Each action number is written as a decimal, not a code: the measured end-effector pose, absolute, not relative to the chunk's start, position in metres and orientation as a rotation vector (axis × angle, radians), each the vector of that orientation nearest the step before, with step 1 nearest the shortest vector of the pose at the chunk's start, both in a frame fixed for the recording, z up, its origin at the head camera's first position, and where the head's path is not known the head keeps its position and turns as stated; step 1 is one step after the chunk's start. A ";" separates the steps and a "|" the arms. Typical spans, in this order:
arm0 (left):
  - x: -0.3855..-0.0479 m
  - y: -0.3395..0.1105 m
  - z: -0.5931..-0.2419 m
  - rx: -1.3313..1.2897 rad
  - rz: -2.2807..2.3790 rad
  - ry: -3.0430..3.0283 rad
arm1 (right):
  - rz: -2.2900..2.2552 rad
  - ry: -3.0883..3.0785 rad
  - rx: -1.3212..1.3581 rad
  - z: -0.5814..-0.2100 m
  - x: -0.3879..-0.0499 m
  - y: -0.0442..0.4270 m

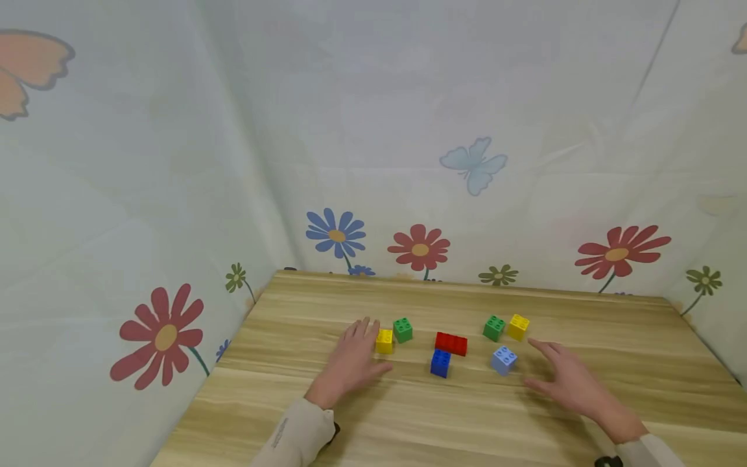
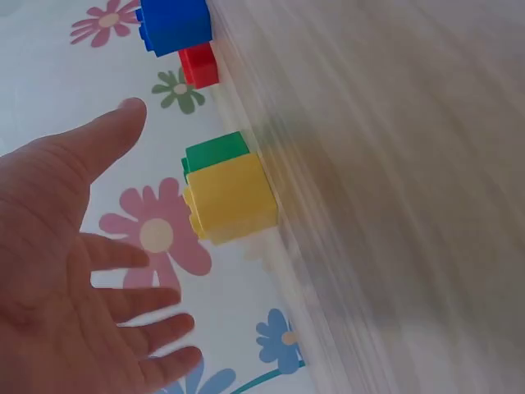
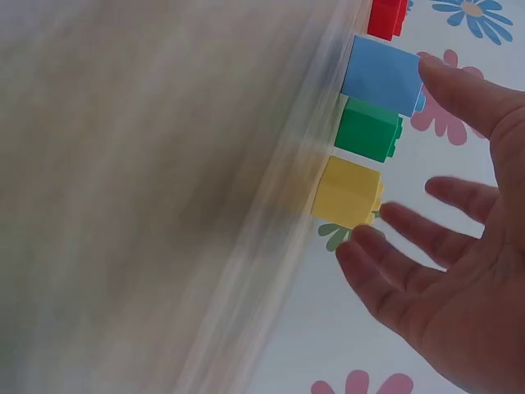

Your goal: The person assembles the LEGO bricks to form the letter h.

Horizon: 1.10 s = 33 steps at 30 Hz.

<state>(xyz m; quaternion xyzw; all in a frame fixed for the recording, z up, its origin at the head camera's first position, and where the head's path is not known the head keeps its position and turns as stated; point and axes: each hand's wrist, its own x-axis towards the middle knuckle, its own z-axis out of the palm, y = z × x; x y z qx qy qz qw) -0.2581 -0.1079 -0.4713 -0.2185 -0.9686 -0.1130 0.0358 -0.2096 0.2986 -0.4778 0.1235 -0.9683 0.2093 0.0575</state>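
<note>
My left hand (image 1: pixel 352 360), fingers extended and thumb apart, is beside a yellow toy brick (image 1: pixel 384 341); the left wrist view shows a gap between palm and brick. A green brick (image 1: pixel 403 330) stands just behind that yellow one. On the other side, my right hand (image 1: pixel 569 381) is spread with nothing in it, to the right of a light blue brick (image 1: pixel 504 360). Another yellow brick (image 1: pixel 518 327) and a second green brick (image 1: pixel 493 328) sit beyond its fingertips. Between the hands, a dark blue brick (image 1: pixel 440 363) is in front of a longer red brick (image 1: pixel 451 344).
The bricks stand on a wood-grain table (image 1: pixel 443 428). A pale cloth (image 1: pixel 373 130) printed with flowers and butterflies rises behind the table's back edge and along its sides.
</note>
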 end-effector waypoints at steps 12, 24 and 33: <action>-0.265 -0.073 -0.468 -0.955 -0.556 -2.904 | 0.747 -2.906 0.522 -0.477 -0.218 0.294; -0.270 -0.037 -0.474 -1.080 -0.845 -2.989 | 0.860 -2.994 0.569 -0.474 -0.229 0.286; -0.274 -0.021 -0.480 -0.990 -0.944 -3.073 | 1.016 -2.974 0.703 -0.475 -0.238 0.285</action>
